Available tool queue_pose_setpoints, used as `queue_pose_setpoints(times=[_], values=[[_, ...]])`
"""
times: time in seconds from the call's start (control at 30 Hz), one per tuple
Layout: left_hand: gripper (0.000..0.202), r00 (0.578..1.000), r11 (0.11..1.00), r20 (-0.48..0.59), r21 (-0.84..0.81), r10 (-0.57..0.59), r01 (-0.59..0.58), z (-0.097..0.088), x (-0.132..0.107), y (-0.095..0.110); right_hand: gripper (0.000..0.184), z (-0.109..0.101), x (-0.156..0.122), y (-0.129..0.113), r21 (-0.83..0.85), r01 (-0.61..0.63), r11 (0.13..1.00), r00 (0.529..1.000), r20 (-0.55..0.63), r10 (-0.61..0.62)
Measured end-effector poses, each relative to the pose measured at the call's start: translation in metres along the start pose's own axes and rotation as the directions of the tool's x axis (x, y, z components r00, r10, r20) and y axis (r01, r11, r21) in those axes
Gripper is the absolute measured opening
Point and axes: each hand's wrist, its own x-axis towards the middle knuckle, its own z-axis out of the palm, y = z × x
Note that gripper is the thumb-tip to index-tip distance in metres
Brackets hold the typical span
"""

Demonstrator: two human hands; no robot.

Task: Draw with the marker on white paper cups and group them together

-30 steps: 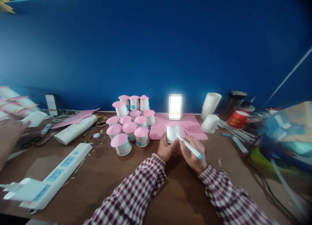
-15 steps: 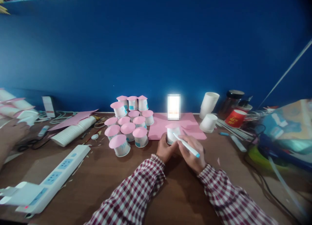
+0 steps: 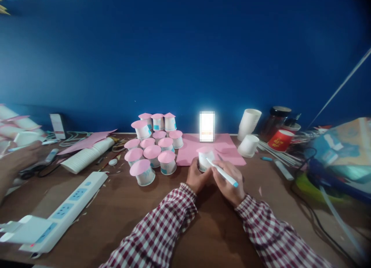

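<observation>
My left hand (image 3: 197, 175) is closed around the lower left side of an upright white paper cup (image 3: 204, 159) with a pink paper cone top (image 3: 206, 149). In my right hand (image 3: 230, 179) is a white marker (image 3: 224, 175) with a blue end, its tip at the cup's side. Whether the tip touches the cup I cannot make out. Behind the cup, a pink paper sheet (image 3: 185, 152) lies flat. To the left stand several similar cups (image 3: 146, 178) with pink tops and blue patches on their sides.
A bright pixelated panel (image 3: 206, 127) stands behind the pink sheet. White cups (image 3: 248, 146) and a red cup (image 3: 280, 140) are at right, near a bag (image 3: 348, 144). At left lie a power strip (image 3: 68, 210), stacked cups (image 3: 87, 156) and another person's hand (image 3: 24, 156).
My hands, the cup and the marker hold nearly the same position. At far left the other person's hand has shifted slightly right, with a white pen-like thing now showing.
</observation>
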Motion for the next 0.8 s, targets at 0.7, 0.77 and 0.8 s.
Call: queue_pose_setpoints(times=[0.7, 0.77, 0.8], values=[[0.042, 1.0, 1.0, -0.005, -0.005, 0.009, -0.009, 0.0009, -0.0002, -0.0042, 0.016, 0.0004, -0.0007, 0.0009, -0.037, -0.016, 0.999, 1.0, 0.011, 0.016], [0.042, 1.0, 1.0, -0.004, -0.002, 0.016, -0.016, 0.0008, -0.0002, -0.004, 0.016, 0.0006, -0.0005, 0.0009, -0.042, -0.008, 0.999, 1.0, 0.002, 0.008], [0.042, 1.0, 1.0, -0.003, 0.0, 0.019, -0.019, 0.0007, -0.0004, -0.0035, 0.015, 0.0006, -0.0004, 0.0009, -0.045, -0.005, 0.999, 1.0, 0.001, 0.005]])
